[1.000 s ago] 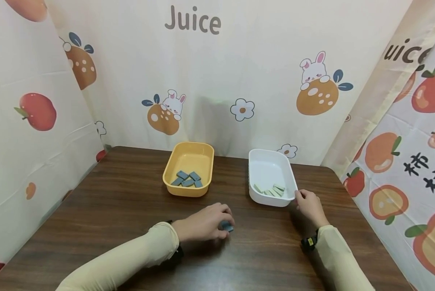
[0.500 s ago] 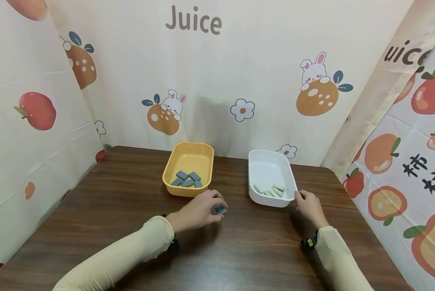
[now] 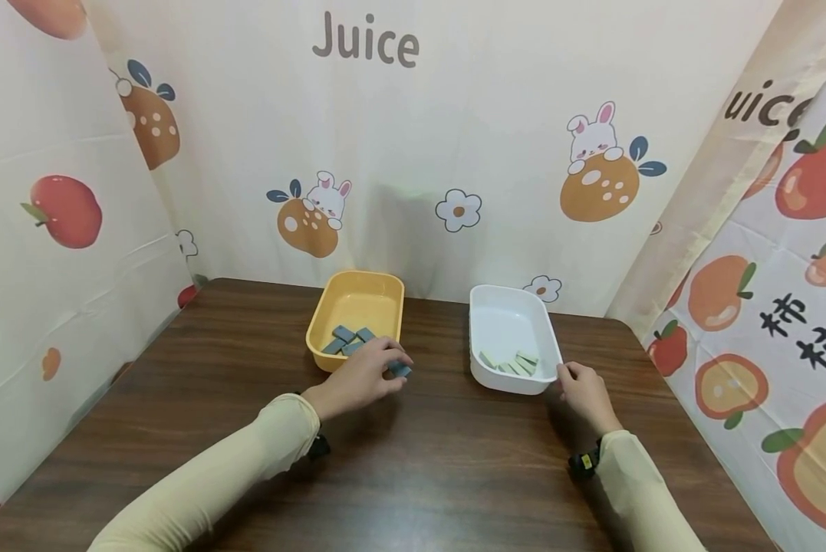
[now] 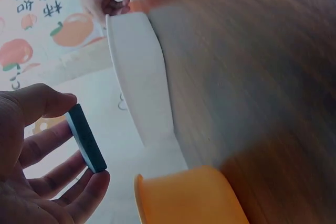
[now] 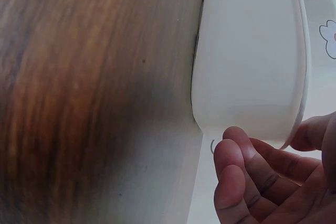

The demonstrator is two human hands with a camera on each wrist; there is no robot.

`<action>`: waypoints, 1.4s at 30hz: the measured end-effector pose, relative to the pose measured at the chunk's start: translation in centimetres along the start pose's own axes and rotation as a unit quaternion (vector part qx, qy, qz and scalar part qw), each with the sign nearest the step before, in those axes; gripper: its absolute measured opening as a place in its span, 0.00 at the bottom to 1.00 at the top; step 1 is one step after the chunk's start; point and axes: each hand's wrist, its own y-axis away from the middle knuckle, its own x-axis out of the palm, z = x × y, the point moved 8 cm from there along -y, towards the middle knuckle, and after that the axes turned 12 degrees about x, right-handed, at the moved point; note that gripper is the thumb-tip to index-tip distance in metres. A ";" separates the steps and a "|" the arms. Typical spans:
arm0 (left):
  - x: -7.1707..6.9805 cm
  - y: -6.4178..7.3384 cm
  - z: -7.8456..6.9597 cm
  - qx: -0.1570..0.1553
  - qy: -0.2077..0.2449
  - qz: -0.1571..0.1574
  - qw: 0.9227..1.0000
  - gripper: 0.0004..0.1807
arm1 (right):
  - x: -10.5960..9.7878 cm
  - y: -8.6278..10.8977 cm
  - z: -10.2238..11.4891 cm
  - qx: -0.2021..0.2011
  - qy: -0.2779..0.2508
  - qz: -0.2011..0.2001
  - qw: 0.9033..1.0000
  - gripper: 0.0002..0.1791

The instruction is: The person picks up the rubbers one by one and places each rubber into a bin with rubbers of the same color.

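My left hand [image 3: 360, 377] pinches a small blue-grey rectangular block [image 4: 86, 139] between thumb and fingertips. It hovers at the near right corner of a yellow bin [image 3: 366, 295], hiding part of its front wall. Inside that bin lie several similar blue-grey blocks [image 3: 343, 333]. At a white bin [image 3: 512, 313] to the right, my right hand [image 3: 587, 395] holds the near right corner by the rim, thumb on the rim and fingers bent against the outside. Several pale green pieces [image 3: 526, 362] lie at the white bin's near end.
Both bins stand apart near the back edge of a dark wooden table [image 3: 440, 475]. Behind it hangs a printed curtain [image 3: 413, 130], and more printed cloth runs along both sides.
My left hand has carried the block leftward and away from me, from the table's middle to the yellow bin's near right corner. The right hand keeps its hold on the white bin.
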 end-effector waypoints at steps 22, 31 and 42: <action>-1.7 -2.1 8.0 -0.084 -0.013 0.015 0.996 0.13 | 0.1 0.3 0.0 0.004 -0.010 -0.006 1.000 0.24; -1.0 -3.1 10.9 -0.108 -0.005 0.060 0.992 0.15 | 0.2 0.1 0.0 0.007 -0.013 -0.002 1.000 0.24; 0.8 -4.9 14.3 -0.134 -0.005 0.103 0.986 0.16 | 0.2 -0.1 0.0 0.010 -0.013 0.005 1.000 0.25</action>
